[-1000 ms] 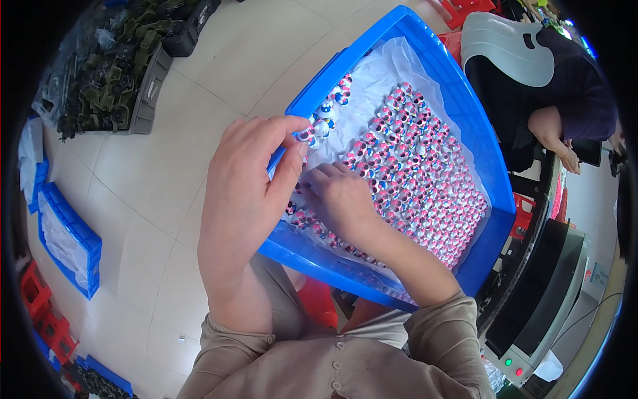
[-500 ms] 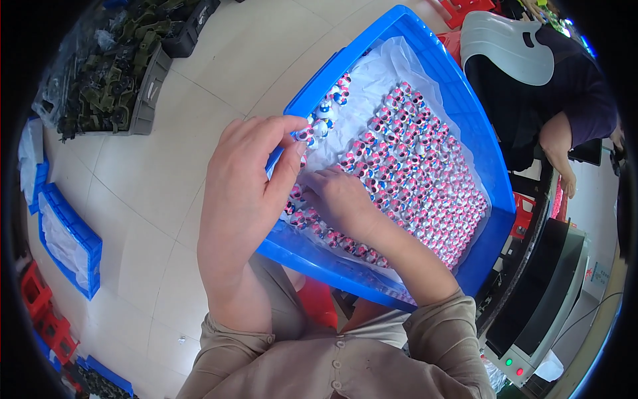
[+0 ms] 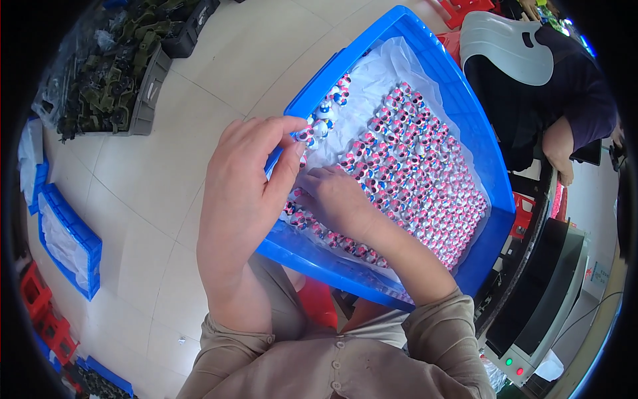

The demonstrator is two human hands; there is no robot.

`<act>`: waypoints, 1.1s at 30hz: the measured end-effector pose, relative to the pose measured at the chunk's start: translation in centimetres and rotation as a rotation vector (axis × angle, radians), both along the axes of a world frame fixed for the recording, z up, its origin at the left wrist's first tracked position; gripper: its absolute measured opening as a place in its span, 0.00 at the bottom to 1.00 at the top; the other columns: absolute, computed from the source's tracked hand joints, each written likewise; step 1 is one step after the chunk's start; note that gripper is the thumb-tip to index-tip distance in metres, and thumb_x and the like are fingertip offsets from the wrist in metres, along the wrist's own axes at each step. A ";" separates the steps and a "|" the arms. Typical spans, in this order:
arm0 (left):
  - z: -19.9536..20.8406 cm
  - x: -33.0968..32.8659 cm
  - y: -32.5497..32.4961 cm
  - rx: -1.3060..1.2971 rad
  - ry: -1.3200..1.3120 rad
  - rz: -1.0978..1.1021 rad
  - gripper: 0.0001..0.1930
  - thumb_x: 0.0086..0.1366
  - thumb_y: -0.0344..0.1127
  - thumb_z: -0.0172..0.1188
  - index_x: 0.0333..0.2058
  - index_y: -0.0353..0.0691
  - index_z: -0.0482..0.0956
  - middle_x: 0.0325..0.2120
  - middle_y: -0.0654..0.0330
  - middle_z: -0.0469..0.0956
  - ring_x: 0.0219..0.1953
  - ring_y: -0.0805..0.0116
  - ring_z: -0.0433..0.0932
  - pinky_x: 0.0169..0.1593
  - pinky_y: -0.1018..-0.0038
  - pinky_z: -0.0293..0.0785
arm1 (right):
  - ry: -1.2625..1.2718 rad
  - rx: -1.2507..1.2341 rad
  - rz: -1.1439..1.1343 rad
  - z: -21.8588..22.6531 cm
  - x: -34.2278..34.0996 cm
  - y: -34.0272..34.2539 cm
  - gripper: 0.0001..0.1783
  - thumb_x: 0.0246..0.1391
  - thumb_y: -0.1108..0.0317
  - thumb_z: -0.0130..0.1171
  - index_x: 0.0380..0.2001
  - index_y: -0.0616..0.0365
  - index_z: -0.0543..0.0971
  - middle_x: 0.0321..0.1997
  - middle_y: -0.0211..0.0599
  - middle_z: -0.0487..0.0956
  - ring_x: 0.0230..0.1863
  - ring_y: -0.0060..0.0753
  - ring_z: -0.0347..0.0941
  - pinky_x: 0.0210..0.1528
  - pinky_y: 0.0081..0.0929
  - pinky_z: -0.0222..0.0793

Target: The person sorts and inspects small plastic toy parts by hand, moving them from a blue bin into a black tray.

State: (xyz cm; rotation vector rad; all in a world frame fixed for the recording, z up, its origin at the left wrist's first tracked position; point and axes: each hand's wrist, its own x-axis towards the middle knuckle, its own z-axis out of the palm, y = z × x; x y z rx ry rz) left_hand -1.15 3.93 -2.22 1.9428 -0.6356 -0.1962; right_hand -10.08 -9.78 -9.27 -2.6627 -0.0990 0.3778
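L hand pinches one small round pink-and-blue plastic toy piece betw thumb & forefinger, over big blue plastic crate's near-left rim. R hand flat, fingers curled, on packed rows inside w/ white liner.

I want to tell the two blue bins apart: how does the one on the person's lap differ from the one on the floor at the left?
The lap bin holds rows of small pink-and-blue pieces on a white liner; the floor bin shows only white lining. The lap bin sits tilted across the knees with both hands in it, while the floor bin lies flat and untouched. The lap bin looks larger, though it is nearer. Both are blue, rectangular and lined in white.
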 end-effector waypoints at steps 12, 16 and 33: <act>0.0 0.0 -0.2 0.008 -0.018 0.001 0.07 0.54 0.28 0.55 0.34 0.37 0.74 0.23 0.59 0.73 0.30 0.62 0.69 0.35 0.69 0.65 | -0.053 0.019 -0.325 1.0 1.8 0.7 0.15 0.42 0.61 0.59 0.34 0.53 0.75 0.31 0.39 0.74 0.29 0.43 0.73 0.29 0.36 0.70; -0.1 0.0 0.0 0.009 0.004 0.004 0.07 0.54 0.27 0.55 0.34 0.37 0.74 0.23 0.58 0.73 0.30 0.62 0.69 0.35 0.69 0.65 | -0.063 -0.058 -0.230 0.5 1.8 0.6 0.17 0.41 0.61 0.60 0.38 0.51 0.74 0.31 0.40 0.73 0.30 0.44 0.74 0.29 0.36 0.70; -0.1 0.0 0.1 0.010 0.004 -0.005 0.08 0.55 0.28 0.55 0.34 0.37 0.73 0.24 0.59 0.73 0.30 0.62 0.69 0.35 0.69 0.65 | -0.027 0.096 0.008 1.4 1.8 -2.5 0.17 0.36 0.79 0.54 0.36 0.58 0.75 0.38 0.40 0.73 0.35 0.43 0.74 0.38 0.35 0.71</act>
